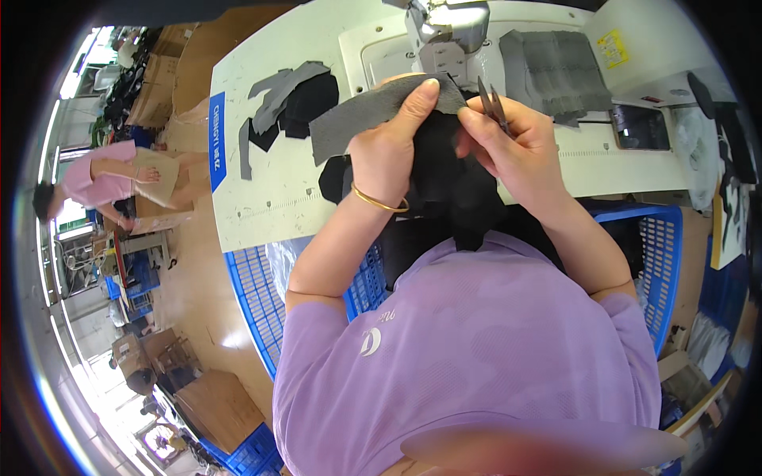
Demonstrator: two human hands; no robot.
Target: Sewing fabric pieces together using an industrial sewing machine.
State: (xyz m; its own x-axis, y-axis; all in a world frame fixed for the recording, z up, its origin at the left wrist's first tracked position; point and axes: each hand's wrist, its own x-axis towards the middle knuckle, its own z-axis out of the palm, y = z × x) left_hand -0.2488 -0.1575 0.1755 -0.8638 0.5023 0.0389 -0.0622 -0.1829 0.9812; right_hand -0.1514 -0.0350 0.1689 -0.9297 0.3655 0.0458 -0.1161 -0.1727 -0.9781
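White tabletop of a sewing station, with the machine head at its far edge and blue plastic crates below its near edge. A person in a lilac shirt sits at it, both forearms raised over the work. On the tabletop to the left lies a loose heap of cut grey and black pieces; to the right of the machine sits a neater stack of grey pieces. Held up between the hands is a grey fabric piece joined to black fabric that hangs down toward the lap. The left hand is closed on the grey piece — thumb pressed along its upper edge, a gold bangle at the wrist. The right hand is closed around small thread snips, their blades close to the edge of the held piece. The step in hand appears to be trimming at a seam; a clean cut would call for taut fabric and blades set against the thread — not the cloth. A second person stands well apart, far left.
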